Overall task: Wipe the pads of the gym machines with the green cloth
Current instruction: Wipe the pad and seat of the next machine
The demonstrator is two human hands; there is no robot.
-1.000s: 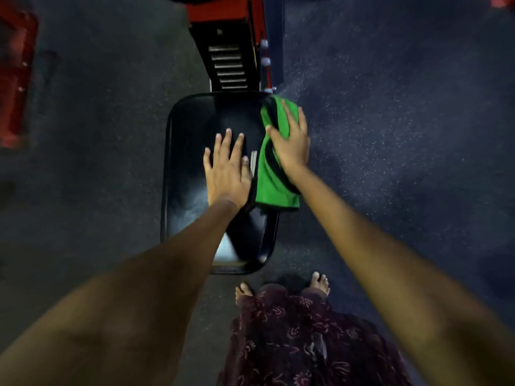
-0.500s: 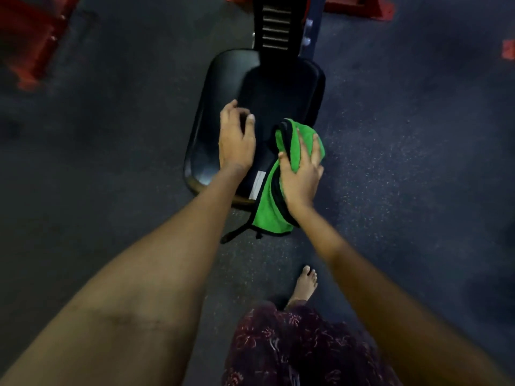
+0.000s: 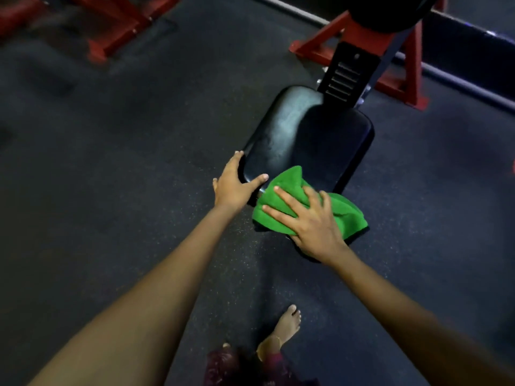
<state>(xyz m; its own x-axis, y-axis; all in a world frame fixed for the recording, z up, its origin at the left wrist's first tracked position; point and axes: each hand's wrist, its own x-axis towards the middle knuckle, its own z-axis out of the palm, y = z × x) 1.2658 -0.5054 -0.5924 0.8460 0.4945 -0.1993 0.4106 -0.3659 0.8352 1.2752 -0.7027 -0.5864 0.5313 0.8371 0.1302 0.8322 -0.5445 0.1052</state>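
Across the whole frame lies the dark speckled floor (image 3: 125, 162), and red machine frames (image 3: 359, 34) stand at the upper right and the upper left. Right of centre sits the black seat pad (image 3: 303, 135), glossy, with its black upright post (image 3: 344, 75) rising behind it. Compared with a second ago, the view has turned and the person has stepped to the side; the green cloth (image 3: 289, 188) has come from the right edge of the pad down to its near corner, where it now covers the front end, just below the middle of the frame. The right hand (image 3: 309, 218) presses flat on the cloth with spread, nearly straight fingers, not gripping it. The left hand (image 3: 237, 182), earlier flat on top of the pad, now holds the left near edge, thumb on top and fingers over the side. I judge that the top is mostly wiped and the stroke is finishing at the front edge. A bare foot (image 3: 287, 324) shows at the bottom.
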